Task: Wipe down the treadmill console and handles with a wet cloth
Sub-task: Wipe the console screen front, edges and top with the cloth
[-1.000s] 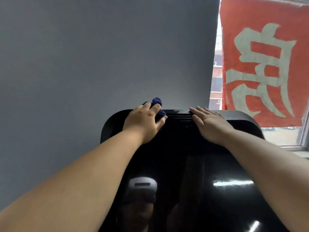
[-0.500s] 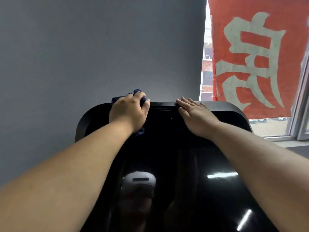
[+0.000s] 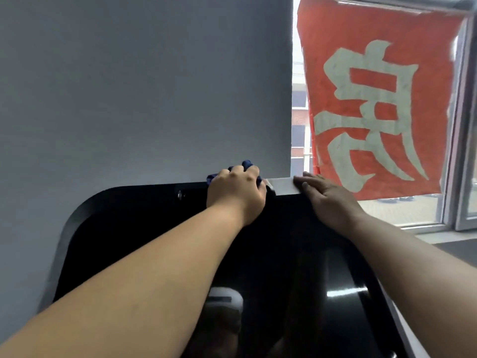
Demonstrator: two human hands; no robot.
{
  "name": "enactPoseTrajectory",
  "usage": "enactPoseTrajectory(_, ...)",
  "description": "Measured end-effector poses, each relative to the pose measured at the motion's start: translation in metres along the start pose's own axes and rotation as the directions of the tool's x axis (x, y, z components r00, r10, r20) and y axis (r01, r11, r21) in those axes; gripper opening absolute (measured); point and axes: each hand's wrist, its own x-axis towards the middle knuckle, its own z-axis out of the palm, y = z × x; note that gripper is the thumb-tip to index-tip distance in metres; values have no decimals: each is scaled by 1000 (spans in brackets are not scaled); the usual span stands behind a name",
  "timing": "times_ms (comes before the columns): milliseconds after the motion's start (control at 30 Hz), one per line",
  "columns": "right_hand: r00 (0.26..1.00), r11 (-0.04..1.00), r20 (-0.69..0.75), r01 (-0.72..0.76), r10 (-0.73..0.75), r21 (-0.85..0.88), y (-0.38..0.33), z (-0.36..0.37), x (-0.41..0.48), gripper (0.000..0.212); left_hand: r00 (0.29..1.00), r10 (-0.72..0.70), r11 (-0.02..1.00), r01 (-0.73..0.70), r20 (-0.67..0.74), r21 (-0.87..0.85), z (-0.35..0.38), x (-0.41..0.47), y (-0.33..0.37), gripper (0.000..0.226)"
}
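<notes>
cloth: dark blue wet cloth (image 3: 244,167), bunched under your left hand (image 3: 236,195), sits on the console's far top edge, only a tuft shows past your knuckles.
console: glossy black treadmill console (image 3: 144,220), wide panel, long axis of its top edge runs left-right across the view; small round fitting (image 3: 180,194) on that edge, left of your left hand.
left hand: curled over the cloth, fingers closed on it and pressing it against the top edge; this is your working hand.
right hand: your right hand (image 3: 329,200) is flat, fingers spread and lying along the top edge, palm down, nothing in it; looks like a brace.
gap between hands: near but not touching; a pale strip (image 3: 282,186) of the top edge shows between them.
key relation: the unwiped-looking run of edge lies to the left of the cloth, along the edge's long axis, toward the rounded left corner; your left hand is the nearer one to it, your right hand blocks the other way.
next move, my guess: slide the cloth sideways along the edge, keep pressure down, or lift the right hand first if you go right.
handles: not in view, cannot tell their state.
background: grey wall (image 3: 142,86) behind the console, red banner (image 3: 374,99) in the window (image 3: 462,125) at right.
progress: judging from the hands, top edge in hand; handles likely not yet done.
</notes>
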Motion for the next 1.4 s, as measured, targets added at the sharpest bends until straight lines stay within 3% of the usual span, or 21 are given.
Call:
enactPoseTrajectory(100,999,997,11,-36,36,62,21,-15,7,34,999,50,998,-50,-2,-47,8,9,30,33)
enactPoseTrajectory(200,991,996,129,-35,24,86,43,-16,8,41,995,97,994,-97,9,-60,-3,1,6,33)
enactPoseTrajectory(300,988,992,156,-18,-1,122,55,-13,10,43,1000,-26,1000,26,-16,-11,-21,-19,-43,35)
enactPoseTrajectory(467,999,983,-43,30,-23,179,63,-5,-3,46,978,-180,984,178,-106,-26,-14,-17,-21,33)
enactPoseTrajectory(600,989,971,-146,41,-7,236,67,-2,-9,46,995,-23,993,11,-93,-119,17,6,64,30)
enactPoseTrajectory(767,974,908,-178,-54,139,415,72,-1,-16,39,996,92,992,-93,19,88,36,22,109,38)
enactPoseTrajectory(967,949,842,-207,-95,237,530,80,-2,-16,36,988,-134,967,112,82,230,24,32,76,47)
enactPoseTrajectory(1133,888,697,-239,-117,393,707,88,0,-16,32,992,13,1000,-14,128,10,42,38,133,44)
enactPoseTrajectory(1300,846,621,-272,-87,459,779,91,1,-17,37,861,208,961,-91,465,-260,50,48,182,60)
enactPoseTrajectory(1400,871,568,-246,-46,426,822,90,0,-14,28,896,221,945,-99,384,-313,43,44,177,51)
